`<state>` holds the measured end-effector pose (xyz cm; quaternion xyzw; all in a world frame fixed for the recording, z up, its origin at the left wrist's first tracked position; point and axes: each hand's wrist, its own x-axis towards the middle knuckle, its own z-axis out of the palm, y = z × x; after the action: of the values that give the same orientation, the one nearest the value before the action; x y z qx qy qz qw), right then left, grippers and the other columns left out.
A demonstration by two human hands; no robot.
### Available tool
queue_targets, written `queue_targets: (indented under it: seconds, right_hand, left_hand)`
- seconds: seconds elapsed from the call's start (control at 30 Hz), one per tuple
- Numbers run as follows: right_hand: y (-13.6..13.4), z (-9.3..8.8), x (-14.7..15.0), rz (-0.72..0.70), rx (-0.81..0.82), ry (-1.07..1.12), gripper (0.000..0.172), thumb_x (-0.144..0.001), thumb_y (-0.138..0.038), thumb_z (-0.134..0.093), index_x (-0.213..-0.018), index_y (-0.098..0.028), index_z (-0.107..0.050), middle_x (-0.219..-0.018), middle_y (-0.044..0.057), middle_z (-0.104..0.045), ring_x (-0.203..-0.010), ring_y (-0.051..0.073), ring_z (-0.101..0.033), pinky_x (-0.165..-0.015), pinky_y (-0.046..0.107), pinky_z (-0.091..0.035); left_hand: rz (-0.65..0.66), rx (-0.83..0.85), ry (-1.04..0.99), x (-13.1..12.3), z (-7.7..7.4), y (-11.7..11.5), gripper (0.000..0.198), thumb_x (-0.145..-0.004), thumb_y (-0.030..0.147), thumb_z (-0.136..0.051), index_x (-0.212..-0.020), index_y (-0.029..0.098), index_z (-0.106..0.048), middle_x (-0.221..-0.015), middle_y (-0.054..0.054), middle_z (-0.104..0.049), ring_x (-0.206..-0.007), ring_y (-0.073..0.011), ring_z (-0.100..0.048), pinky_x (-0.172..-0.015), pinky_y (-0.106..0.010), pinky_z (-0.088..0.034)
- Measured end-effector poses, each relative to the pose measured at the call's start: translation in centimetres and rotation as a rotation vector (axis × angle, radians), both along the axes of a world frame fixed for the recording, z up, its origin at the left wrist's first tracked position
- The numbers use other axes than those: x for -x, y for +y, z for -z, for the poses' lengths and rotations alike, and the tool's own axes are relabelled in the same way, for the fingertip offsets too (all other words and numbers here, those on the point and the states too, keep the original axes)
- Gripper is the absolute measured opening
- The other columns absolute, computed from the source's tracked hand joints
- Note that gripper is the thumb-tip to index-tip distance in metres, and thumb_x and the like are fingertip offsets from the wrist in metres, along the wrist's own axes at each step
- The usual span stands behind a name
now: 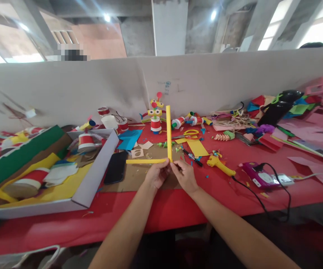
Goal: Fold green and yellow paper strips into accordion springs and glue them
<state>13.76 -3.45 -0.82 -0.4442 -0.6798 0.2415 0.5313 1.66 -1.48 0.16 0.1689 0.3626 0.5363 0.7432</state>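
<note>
Two narrow yellow paper strips meet in an L shape at my fingertips. One yellow strip (169, 130) stands upright, while the other yellow strip (144, 161) points out to the left. My left hand (158, 173) pinches the strips at their corner. Right beside it, the fingers of my right hand (183, 175) are closed on the same corner. Both hands are above the brown cardboard sheet (116, 188). Behind the strips stands a paper-cup figure (155, 125) with a red and white body and springy paper arms.
A black phone (115, 167) lies left, beside an open box (94, 179) of craft pieces. Scissors (191, 135), a screwdriver (196, 160) and a yellow glue gun (220, 165) lie right. The glue gun's cord runs to a purple power strip (255, 175). Coloured paper and a black bottle (279, 106) sit farther right.
</note>
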Motion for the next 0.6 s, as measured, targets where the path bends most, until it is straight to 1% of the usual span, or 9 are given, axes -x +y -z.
queue_targets:
  seconds: [0.07, 0.1, 0.17, 0.2, 0.27, 0.33, 0.5, 0.6]
  right_hand:
    - [0.13, 0.24, 0.14, 0.002, 0.024, 0.068, 0.018, -0.080, -0.037, -0.054, -0.083, -0.021, -0.060, -0.071, 0.002, -0.058, -0.064, 0.015, -0.053, -0.061, 0.026, -0.043]
    - [0.22, 0.36, 0.17, 0.007, 0.032, 0.105, 0.021, -0.077, -0.038, -0.058, -0.090, -0.021, -0.060, -0.073, 0.002, -0.057, -0.063, 0.015, -0.053, -0.059, 0.026, -0.044]
    - [0.39, 0.52, 0.13, 0.005, 0.031, 0.141, 0.035, -0.073, -0.038, -0.063, -0.103, -0.022, -0.058, -0.077, 0.002, -0.057, -0.064, 0.015, -0.053, -0.059, 0.027, -0.045]
    - [0.45, 0.53, 0.07, -0.002, 0.021, 0.138, 0.037, -0.073, -0.038, -0.063, -0.106, -0.022, -0.059, -0.078, 0.003, -0.057, -0.066, 0.016, -0.053, -0.060, 0.027, -0.046]
    - [0.51, 0.44, -0.08, -0.020, -0.001, 0.110, 0.032, -0.074, -0.036, -0.062, -0.103, -0.023, -0.062, -0.081, 0.004, -0.058, -0.071, 0.017, -0.054, -0.064, 0.029, -0.046]
    - [0.48, 0.27, -0.21, -0.025, -0.015, 0.093, 0.025, -0.075, -0.035, -0.061, -0.098, -0.023, -0.065, -0.083, 0.005, -0.059, -0.074, 0.017, -0.055, -0.066, 0.029, -0.046]
    - [0.39, 0.10, -0.34, -0.018, -0.034, 0.088, 0.017, -0.076, -0.033, -0.061, -0.088, -0.022, -0.066, -0.080, 0.004, -0.059, -0.071, 0.016, -0.055, -0.064, 0.028, -0.045]
    - [0.47, 0.30, -0.29, -0.017, -0.028, 0.117, 0.016, -0.076, -0.033, -0.061, -0.086, -0.022, -0.066, -0.078, 0.004, -0.059, -0.071, 0.016, -0.055, -0.064, 0.027, -0.045]
  left_hand:
    - [-0.004, 0.029, 0.000, 0.20, -0.23, 0.06, 0.006, -0.064, 0.010, -0.067, -0.067, 0.012, -0.062, -0.058, -0.001, -0.061, -0.053, -0.0090, -0.056, -0.053, -0.020, -0.047]
    - [-0.003, 0.036, -0.001, 0.28, -0.31, 0.09, 0.005, -0.065, 0.011, -0.067, -0.067, 0.012, -0.062, -0.058, -0.001, -0.061, -0.052, -0.0087, -0.056, -0.052, -0.019, -0.047]
    - [0.003, 0.019, -0.007, 0.39, -0.36, 0.11, 0.006, -0.065, 0.009, -0.067, -0.069, 0.013, -0.063, -0.059, -0.002, -0.062, -0.052, -0.0089, -0.056, -0.053, -0.019, -0.047]
    - [0.010, -0.001, -0.012, 0.42, -0.33, 0.10, 0.009, -0.064, 0.008, -0.067, -0.071, 0.013, -0.064, -0.062, -0.002, -0.063, -0.054, -0.0094, -0.057, -0.054, -0.019, -0.047]
    - [0.039, -0.044, -0.014, 0.39, -0.24, 0.04, 0.016, -0.062, 0.006, -0.067, -0.075, 0.015, -0.065, -0.066, -0.002, -0.065, -0.059, -0.0104, -0.060, -0.057, -0.020, -0.048]
    - [0.069, -0.059, -0.001, 0.31, -0.16, -0.06, 0.019, -0.061, 0.006, -0.068, -0.077, 0.015, -0.066, -0.067, -0.002, -0.065, -0.062, -0.0107, -0.060, -0.058, -0.019, -0.048]
    - [0.095, -0.049, 0.029, 0.30, -0.34, -0.26, 0.018, -0.062, 0.007, -0.068, -0.078, 0.014, -0.065, -0.066, -0.002, -0.064, -0.056, -0.0087, -0.058, -0.056, -0.019, -0.048]
    - [0.093, -0.048, 0.040, 0.47, -0.47, -0.26, 0.017, -0.061, 0.007, -0.068, -0.076, 0.014, -0.066, -0.063, -0.002, -0.063, -0.054, -0.0085, -0.057, -0.054, -0.018, -0.047]
